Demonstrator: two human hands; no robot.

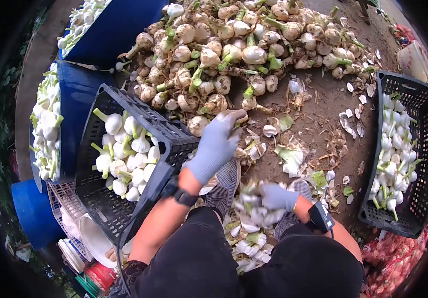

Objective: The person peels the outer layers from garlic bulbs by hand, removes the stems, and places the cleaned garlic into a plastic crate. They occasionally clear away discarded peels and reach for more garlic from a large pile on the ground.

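Observation:
My left hand (pixel 219 144), in a pale grey glove with soiled fingertips, reaches to the near edge of a big heap of untrimmed garlic bulbs (pixel 209 57). Its fingers are bent and apart, with nothing visible between them. Lower down, my right hand (pixel 276 196), gloved too, is over the garlic peelings (pixel 253 248) between my feet; its fingers are smeared by motion. A black crate (pixel 105 99) of cleaned white garlic bulbs (pixel 129 156) stands tilted beside my left forearm.
At the right stands another black crate (pixel 425 129) holding white garlic (pixel 392 154). Blue containers (pixel 77 99) of garlic line the left, near a white bucket (pixel 95 236). Red mesh sacks (pixel 392 263) lie at the lower right. Loose skins (pixel 293 159) litter the ground.

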